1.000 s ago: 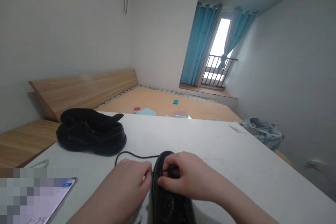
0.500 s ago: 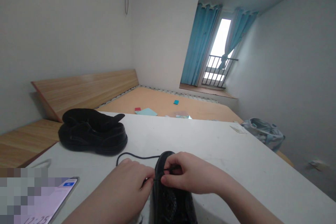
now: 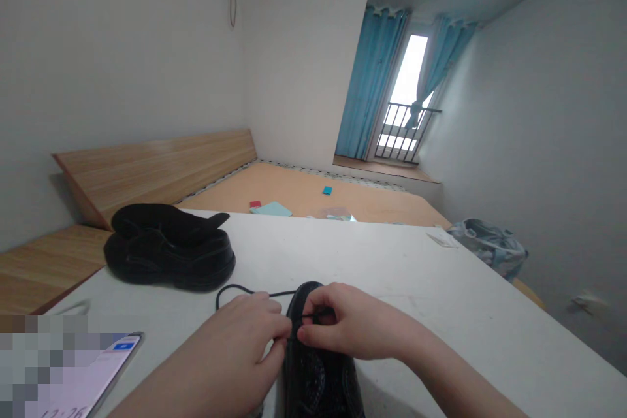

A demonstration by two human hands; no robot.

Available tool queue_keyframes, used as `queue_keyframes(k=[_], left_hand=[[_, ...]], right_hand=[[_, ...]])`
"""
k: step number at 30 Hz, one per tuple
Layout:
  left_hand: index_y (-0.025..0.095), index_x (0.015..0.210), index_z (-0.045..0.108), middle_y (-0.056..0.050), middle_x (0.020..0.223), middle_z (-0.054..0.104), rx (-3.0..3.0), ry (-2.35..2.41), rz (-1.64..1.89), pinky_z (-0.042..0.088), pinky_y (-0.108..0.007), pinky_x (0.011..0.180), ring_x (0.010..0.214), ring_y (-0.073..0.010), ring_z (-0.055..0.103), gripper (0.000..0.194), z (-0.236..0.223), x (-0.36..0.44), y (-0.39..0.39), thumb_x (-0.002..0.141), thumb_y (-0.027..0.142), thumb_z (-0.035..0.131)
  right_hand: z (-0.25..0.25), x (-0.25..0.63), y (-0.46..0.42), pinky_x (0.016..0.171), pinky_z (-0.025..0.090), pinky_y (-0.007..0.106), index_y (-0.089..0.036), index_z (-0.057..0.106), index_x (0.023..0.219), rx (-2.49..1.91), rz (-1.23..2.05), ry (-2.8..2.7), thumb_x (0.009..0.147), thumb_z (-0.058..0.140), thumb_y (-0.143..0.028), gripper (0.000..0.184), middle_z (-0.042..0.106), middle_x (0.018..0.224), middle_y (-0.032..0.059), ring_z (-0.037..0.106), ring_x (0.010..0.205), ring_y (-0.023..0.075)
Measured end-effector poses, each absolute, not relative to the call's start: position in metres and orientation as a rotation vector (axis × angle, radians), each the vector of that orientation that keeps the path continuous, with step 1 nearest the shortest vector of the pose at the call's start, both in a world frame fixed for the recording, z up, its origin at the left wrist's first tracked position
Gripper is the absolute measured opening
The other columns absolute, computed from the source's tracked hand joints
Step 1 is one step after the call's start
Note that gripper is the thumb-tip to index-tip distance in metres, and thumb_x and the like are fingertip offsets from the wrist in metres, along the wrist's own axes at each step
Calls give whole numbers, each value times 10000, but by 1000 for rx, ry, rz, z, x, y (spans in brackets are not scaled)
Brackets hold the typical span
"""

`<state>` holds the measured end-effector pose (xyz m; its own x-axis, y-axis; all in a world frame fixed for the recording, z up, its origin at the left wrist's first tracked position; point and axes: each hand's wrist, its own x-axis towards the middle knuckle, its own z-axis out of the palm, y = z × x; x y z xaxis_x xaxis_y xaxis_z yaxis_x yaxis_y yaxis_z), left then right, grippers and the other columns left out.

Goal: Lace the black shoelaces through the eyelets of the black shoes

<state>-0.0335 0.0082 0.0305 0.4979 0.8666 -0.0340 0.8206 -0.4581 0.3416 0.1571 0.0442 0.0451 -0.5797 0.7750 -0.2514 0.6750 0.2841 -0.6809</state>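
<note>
A black shoe (image 3: 323, 385) stands close in front of me, its lower part cut off by the frame's bottom edge. A thin black shoelace (image 3: 235, 285) loops out over the table on the shoe's left. My right hand (image 3: 343, 320) lies over the top of the shoe, thumb and fingers closed on the lace. Against the shoe's left edge, my left hand (image 3: 249, 339) has its thumb and forefinger pinched together on the lace; its fingertips are partly hidden. The two hands' fingertips almost meet.
A second black shoe (image 3: 169, 255) rests on the white table (image 3: 382, 255) at the back left. A phone (image 3: 93, 379) lies at the front left. Beyond the table are a bed (image 3: 294, 179) with small flat items, and a cloth basket (image 3: 490, 251) at right.
My left hand has shifted slightly, its fingers now nearer the shoe and my right fingertips. The right hand keeps its pinch. The whole view has moved a little.
</note>
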Motion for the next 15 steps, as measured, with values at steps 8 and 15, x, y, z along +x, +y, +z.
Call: queue_keyframes(k=[8,15], left_hand=[[197,784,708,-91,856,657,2470,1419,116,438,-402,773,888,-279,590,307,34,-33,9,836,148,409],[201,816,703,-85,889,654,2472,1396,108,429,-441,818,925,-286,573,314,36,-31,8,848,137,397]], right_hand=[[44,158,46,477,288,196,-160,620,772,-1347,1223,-2392,790,620,-288,130,484,614,-54,399,562,86],[45,157,44,475,285,200,-162,624,764,-1328,1176,-2419,789,613,-273,114,471,599,-60,396,554,84]])
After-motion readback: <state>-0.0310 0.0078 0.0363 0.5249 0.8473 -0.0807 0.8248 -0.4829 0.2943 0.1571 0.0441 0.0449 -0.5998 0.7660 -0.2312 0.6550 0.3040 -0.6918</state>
